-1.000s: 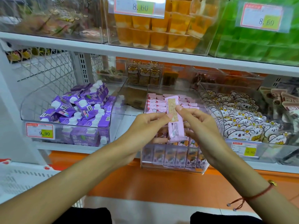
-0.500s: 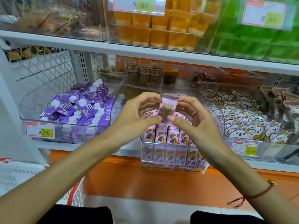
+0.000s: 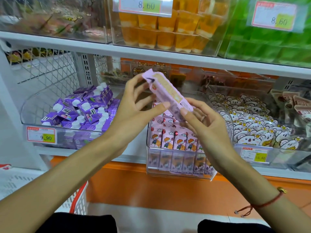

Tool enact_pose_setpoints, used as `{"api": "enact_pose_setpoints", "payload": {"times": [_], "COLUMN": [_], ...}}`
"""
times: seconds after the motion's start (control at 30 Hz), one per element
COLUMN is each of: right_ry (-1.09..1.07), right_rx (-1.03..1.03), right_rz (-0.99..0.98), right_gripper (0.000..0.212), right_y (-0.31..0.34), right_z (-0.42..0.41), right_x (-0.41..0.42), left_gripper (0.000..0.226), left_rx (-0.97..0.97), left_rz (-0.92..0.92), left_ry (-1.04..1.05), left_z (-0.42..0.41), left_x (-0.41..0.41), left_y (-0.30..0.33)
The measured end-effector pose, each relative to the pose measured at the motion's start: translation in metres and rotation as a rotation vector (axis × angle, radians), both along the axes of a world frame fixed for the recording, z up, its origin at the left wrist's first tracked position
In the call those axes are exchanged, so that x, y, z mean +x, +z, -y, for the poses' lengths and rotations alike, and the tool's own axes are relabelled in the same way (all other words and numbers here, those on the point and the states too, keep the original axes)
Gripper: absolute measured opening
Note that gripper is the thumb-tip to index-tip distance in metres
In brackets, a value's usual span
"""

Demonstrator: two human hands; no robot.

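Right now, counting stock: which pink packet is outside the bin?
The pink packet slanted between left hand and right hand; the rest stand upright in the bin.

shop, price tags (image 3: pixel 41 136), stocked shelf bins (image 3: pixel 180 174)

A person holds a pink snack pack (image 3: pixel 168 95) slantwise between both hands. The left hand (image 3: pixel 134 108) pinches its upper end and middle; the right hand (image 3: pixel 200 121) holds its lower end with the thumb on top. Just below the hands a clear bin (image 3: pixel 180 175) holds more pink packs upright. Left of the hands lie purple cartons (image 3: pixel 84 111); right of them, white koala packets (image 3: pixel 255 130). Above are orange jelly cups (image 3: pixel 168 31).
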State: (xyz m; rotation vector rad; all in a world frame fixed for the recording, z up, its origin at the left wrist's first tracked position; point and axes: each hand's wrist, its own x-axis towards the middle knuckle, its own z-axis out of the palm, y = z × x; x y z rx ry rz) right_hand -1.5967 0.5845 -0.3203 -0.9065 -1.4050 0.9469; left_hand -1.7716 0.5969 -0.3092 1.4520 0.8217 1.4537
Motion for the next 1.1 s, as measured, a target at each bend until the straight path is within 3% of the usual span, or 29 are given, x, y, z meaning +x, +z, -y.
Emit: {"api": "enact_pose_setpoints", "payload": {"times": [0.1,0.23,0.4,0.6,0.77,0.83,0.93,1.1], "right_ry": [0.048,0.145,0.140,0.027,-0.134,-0.201,-0.224,-0.148], "right_rx": [-0.131,-0.213,-0.278,-0.172,0.021,0.083,0.174,0.181], "right_rz": [-0.107,-0.183,-0.139,-0.041,0.230,0.476,0.949,1.249], "right_gripper": [0.025,0.029,0.030,0.031,0.020,0.022,0.043,0.049], "right_y": [0.000,0.000,-0.003,-0.004,-0.012,-0.018,-0.029,-0.034], "right_z": [-0.003,-0.005,-0.010,-0.021,-0.036,-0.044,-0.053,-0.054], "right_x": [0.002,0.006,0.004,-0.001,-0.010,-0.013,-0.014,-0.015], "left_gripper": [0.074,0.078,0.040,0.027,0.025,0.030,0.034,0.036], "left_rx": [0.074,0.039,0.038,0.043,0.103,0.153,0.215,0.281], "left_rz": [-0.106,-0.113,-0.088,0.074,0.080,0.016,-0.133,-0.457], "left_ry": [0.000,0.060,-0.011,0.129,0.242,0.307,0.355,0.345], "left_z": [0.001,0.001,0.001,-0.004,-0.010,-0.015,-0.028,-0.045], "left_x": [-0.003,-0.004,-0.004,-0.007,-0.011,-0.013,-0.014,-0.012], "left_y": [0.003,0.003,0.004,0.001,-0.005,-0.008,-0.010,-0.010]}}
